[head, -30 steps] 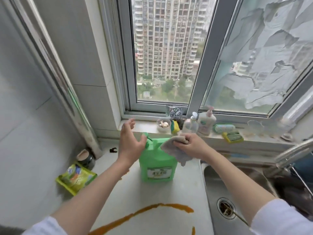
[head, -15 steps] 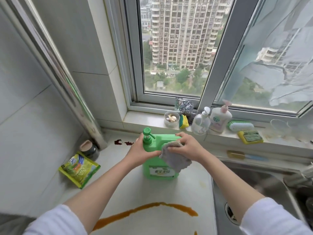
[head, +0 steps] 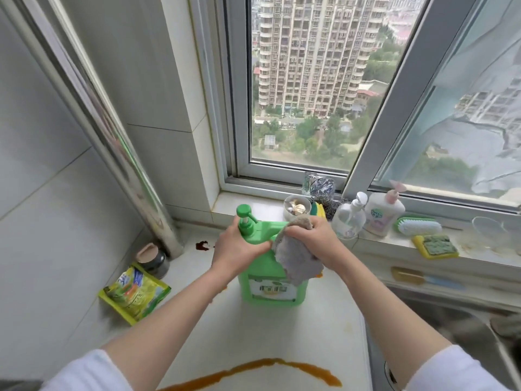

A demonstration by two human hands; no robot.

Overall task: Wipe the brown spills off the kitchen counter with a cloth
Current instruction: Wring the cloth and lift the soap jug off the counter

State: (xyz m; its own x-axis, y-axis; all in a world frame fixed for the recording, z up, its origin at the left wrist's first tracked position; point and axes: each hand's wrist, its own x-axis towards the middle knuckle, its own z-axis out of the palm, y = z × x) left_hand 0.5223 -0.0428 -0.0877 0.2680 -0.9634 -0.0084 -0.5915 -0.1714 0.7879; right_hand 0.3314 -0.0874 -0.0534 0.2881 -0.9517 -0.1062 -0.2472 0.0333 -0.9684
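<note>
Two hands: left hand [head: 239,249], right hand [head: 315,241]. One grey cloth [head: 296,258]. One green pump jug [head: 267,280] at table centre. Two brown spills: a long streak [head: 253,371] at 6 o'clock, a small blot [head: 202,245] at 10 o'clock. Two pump bottles [head: 349,218] [head: 383,213] at 2 o'clock.

A jug [head: 267,280] stands mid-tabletop [head: 324,334], the left hand [head: 239,246] on its left shoulder by the pump [head: 244,218], the right hand [head: 315,238] on its right holding a cloth [head: 296,261] against it. A spill [head: 253,372] lies in front, another [head: 203,245] behind-left. A packet [head: 134,294] lies far left — the sill [head: 253,204] behind, the sink [head: 451,334] right.
</note>
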